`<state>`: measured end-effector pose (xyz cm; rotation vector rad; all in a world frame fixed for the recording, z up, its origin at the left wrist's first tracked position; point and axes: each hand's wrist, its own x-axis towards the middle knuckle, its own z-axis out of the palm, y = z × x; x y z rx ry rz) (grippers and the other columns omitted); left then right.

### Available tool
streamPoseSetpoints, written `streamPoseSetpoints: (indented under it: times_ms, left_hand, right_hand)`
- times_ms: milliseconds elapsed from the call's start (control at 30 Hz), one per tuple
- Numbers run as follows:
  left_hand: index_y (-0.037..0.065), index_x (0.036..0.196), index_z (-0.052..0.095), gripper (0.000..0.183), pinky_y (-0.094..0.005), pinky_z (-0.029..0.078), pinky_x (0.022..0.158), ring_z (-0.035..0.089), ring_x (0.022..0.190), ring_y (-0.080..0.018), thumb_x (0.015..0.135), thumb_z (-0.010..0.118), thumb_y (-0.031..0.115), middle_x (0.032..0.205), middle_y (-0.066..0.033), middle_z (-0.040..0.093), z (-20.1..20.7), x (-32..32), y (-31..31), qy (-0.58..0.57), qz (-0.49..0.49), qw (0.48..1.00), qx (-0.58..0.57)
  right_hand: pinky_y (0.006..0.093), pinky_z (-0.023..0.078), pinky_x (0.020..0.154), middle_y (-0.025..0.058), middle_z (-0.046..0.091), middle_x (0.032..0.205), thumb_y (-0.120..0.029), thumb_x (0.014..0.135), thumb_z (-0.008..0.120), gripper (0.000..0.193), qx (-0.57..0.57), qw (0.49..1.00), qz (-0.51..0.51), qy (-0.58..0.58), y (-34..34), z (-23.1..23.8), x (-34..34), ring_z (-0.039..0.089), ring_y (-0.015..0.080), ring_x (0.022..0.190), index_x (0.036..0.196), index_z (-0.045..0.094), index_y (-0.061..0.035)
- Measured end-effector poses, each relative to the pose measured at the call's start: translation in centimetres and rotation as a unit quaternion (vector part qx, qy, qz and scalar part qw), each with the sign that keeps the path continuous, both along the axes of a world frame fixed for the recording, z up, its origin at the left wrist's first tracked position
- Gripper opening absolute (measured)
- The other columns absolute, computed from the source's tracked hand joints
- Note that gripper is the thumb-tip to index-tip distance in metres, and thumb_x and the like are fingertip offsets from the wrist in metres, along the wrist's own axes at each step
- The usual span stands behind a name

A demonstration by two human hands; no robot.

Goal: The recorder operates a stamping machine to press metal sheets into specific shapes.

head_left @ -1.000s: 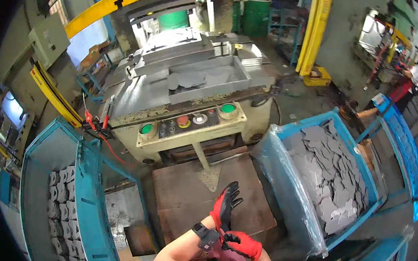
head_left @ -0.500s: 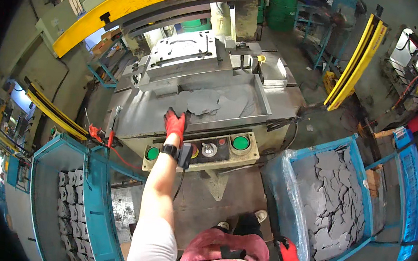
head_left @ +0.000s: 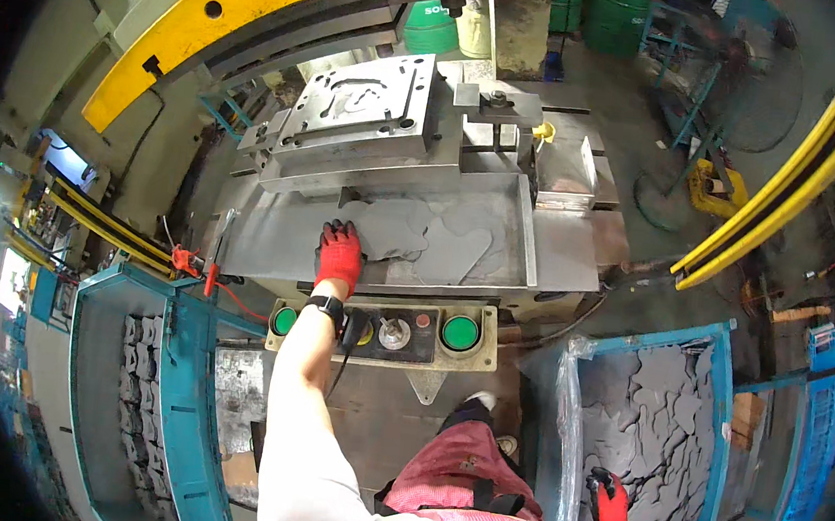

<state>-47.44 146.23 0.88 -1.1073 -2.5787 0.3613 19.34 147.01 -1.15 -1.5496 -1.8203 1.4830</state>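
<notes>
My left hand, in a red glove with dark fingertips, lies spread on the left end of several flat grey metal blanks. These irregular, overlapping blanks rest in a shallow metal tray at the front of a press. Lower right, my right hand, in a similar red glove, hangs over the near left part of a blue bin. Its dark fingers are loosely bent and apart, with nothing visible in them. Grey metal blanks of the same kind fill that bin.
Behind the tray sits a steel die block under the yellow press beam. A control panel with green buttons fronts the press. Blue bin frame stands right; another blue bin with stacked parts stands left. Yellow posts flank the press.
My right hand has moved from outside the right bin to over the blanks in it. My left hand stays by the tray, now on the blanks' left end. The view has shifted.
</notes>
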Motion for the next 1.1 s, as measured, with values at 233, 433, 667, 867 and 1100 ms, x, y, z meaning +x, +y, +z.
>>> streamPoseSetpoints:
  times_ms: [233, 433, 667, 867, 1100]
  left_hand:
    - [0.007, 0.124, 0.038, 0.044, -0.0402, 0.041, 0.087, 0.044, 0.111, -0.0349, 0.081, 0.042, 0.015, 0.120, -0.0176, 0.047, 1.4, 1.1, -2.4, -0.174, -0.103, 0.977, 0.063]
    - [0.006, 0.122, 0.043, 0.043, -0.0376, 0.034, 0.095, 0.040, 0.114, -0.0346, 0.079, 0.049, 0.012, 0.122, -0.0179, 0.044, 7.7, 2.0, -2.0, -0.311, -0.098, 0.925, 0.193]
    - [0.003, 0.122, 0.043, 0.044, -0.0352, 0.031, 0.098, 0.038, 0.119, -0.0302, 0.078, 0.048, 0.000, 0.124, -0.0148, 0.045, 9.3, 12.6, 7.7, -0.394, -0.284, 0.851, 0.198]
    - [0.004, 0.122, 0.041, 0.055, -0.0417, 0.030, 0.098, 0.037, 0.115, -0.0375, 0.070, 0.059, 0.011, 0.124, -0.0195, 0.040, 4.9, 26.6, 15.3, -0.468, -0.517, 0.716, 0.000]
    - [0.007, 0.128, 0.033, 0.067, -0.0427, 0.027, 0.099, 0.033, 0.118, -0.0362, 0.073, 0.059, 0.036, 0.126, -0.0172, 0.039, -5.6, 42.0, 16.9, -0.442, -0.637, 0.598, -0.206]
  right_hand:
    - [0.0310, 0.040, 0.083, 0.0139, 0.059, 0.097, -0.006, 0.079, 0.048, 0.027, -0.087, 0.993, -0.021, 0.076, 5.0, 0.2, -5.6, 0.055, 0.0228, 0.093, 0.105, 0.054, 0.0005]
    - [0.0317, 0.040, 0.083, 0.0155, 0.058, 0.100, -0.009, 0.080, 0.049, 0.028, -0.025, 0.999, -0.016, 0.037, 7.6, 1.6, -10.0, 0.055, 0.0258, 0.095, 0.106, 0.055, -0.0009]
    - [0.0353, 0.039, 0.089, 0.0213, 0.052, 0.113, -0.028, 0.080, 0.054, 0.044, -0.027, 0.999, -0.040, 0.005, 8.8, -4.1, -13.6, 0.049, 0.0312, 0.107, 0.116, 0.048, -0.0024]
    - [0.0358, 0.031, 0.097, 0.0216, 0.041, 0.125, -0.037, 0.080, 0.052, 0.061, -0.093, 0.987, -0.122, -0.039, 4.8, -5.6, -10.9, 0.039, 0.0327, 0.117, 0.126, 0.036, -0.0011]
    - [0.0347, 0.028, 0.100, 0.0230, 0.036, 0.129, -0.041, 0.075, 0.058, 0.076, -0.127, 0.957, -0.258, -0.027, -2.4, -10.3, -2.2, 0.034, 0.0322, 0.121, 0.130, 0.027, 0.0012]
